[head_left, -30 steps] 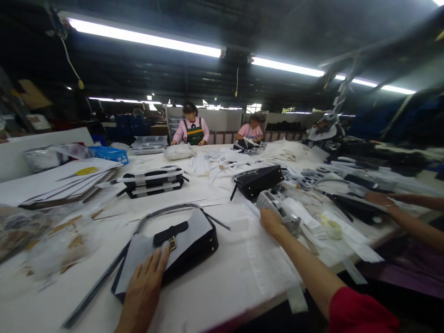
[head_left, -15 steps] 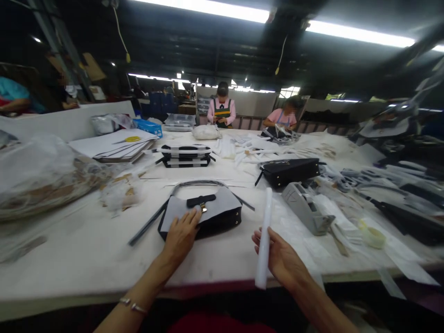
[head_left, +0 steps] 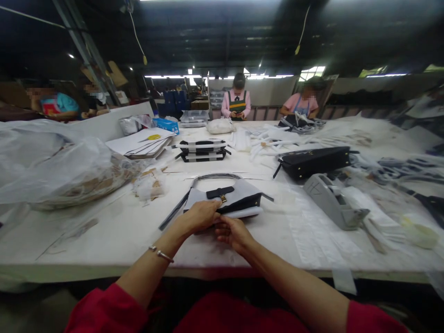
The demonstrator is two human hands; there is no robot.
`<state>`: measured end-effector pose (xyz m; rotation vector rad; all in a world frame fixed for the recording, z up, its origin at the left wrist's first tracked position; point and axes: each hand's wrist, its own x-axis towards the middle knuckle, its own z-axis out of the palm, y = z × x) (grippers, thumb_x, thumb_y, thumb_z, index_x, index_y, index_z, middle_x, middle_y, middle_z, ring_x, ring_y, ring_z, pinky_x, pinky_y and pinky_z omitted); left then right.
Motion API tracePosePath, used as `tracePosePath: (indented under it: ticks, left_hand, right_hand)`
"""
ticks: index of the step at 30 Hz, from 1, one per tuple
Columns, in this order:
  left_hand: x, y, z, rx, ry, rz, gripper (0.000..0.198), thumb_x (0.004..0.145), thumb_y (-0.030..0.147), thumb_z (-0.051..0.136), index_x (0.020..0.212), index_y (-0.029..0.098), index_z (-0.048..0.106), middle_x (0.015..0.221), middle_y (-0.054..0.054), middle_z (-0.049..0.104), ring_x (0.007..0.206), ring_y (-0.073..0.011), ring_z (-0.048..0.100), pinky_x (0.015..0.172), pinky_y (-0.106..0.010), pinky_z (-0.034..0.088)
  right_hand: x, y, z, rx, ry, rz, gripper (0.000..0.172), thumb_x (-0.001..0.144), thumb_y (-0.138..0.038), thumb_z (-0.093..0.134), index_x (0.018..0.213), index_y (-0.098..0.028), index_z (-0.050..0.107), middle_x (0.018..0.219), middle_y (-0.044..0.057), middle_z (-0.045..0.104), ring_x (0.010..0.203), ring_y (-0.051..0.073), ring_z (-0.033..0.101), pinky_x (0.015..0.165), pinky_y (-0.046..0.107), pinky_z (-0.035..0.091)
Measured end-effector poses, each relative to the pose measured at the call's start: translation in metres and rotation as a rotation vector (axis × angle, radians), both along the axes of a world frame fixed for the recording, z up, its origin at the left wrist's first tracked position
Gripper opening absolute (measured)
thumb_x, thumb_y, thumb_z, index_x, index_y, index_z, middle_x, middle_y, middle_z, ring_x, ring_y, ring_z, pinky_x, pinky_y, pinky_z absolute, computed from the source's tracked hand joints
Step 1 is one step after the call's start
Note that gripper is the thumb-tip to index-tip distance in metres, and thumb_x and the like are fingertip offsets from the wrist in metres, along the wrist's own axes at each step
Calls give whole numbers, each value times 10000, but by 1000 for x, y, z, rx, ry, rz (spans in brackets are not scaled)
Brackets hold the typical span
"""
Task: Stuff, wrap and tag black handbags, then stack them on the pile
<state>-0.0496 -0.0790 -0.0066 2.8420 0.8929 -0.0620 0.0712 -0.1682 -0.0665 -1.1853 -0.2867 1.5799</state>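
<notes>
A black handbag (head_left: 239, 204) lies on the table in front of me, its flap covered by a pale sheet (head_left: 239, 187) and its dark strap and gold clasp showing. My left hand (head_left: 204, 215) is closed on the bag's near edge, just below the clasp. Against it, my right hand (head_left: 234, 232) has its fingers curled at the bag's underside. A white tube-like roll (head_left: 244, 212) lies along the bag's near bottom edge, partly under the bag; its left end goes behind my right fingers.
To the right stand a grey tape dispenser (head_left: 335, 203) and another black bag (head_left: 315, 163). Wrapped black bags (head_left: 202, 151) lie farther back. A large plastic bag (head_left: 69, 166) sits left, near white sheets with yellow scissors (head_left: 151, 138). Two co-workers are across the table.
My right hand has moved left with the white roll, from beside the handbag to its near bottom edge. My left hand has slid toward the clasp. The view has shifted left.
</notes>
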Motion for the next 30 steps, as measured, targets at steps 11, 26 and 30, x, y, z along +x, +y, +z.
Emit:
tracePosePath:
  ticks: [11,26,30]
  left_hand:
    - [7,-48,-93,527,-151,253,557,893,45,414,1431,190,437,1425,-131,527,1290,-289,505,1062,-502,396]
    - [4,-49,-98,636,-191,220,491,923,69,412,1392,191,494,1399,-98,560,1242,-274,547,1033,-488,435]
    - [1,-47,-103,662,-198,172,499,945,121,417,1435,209,448,1452,-102,504,1267,-276,526,1042,-488,427]
  right_hand:
    - [52,-15,-15,-66,-278,382,378,981,-407,462,831,-109,640,687,81,692,488,129,626,476,244,527]
    - [95,9,27,1168,-2354,579,429,895,-62,510,1317,-128,540,1266,154,620,1236,303,527,1103,517,362]
    - [108,19,17,1230,-2322,732,411,921,-82,463,1319,-153,539,1210,134,643,1054,262,611,938,429,501]
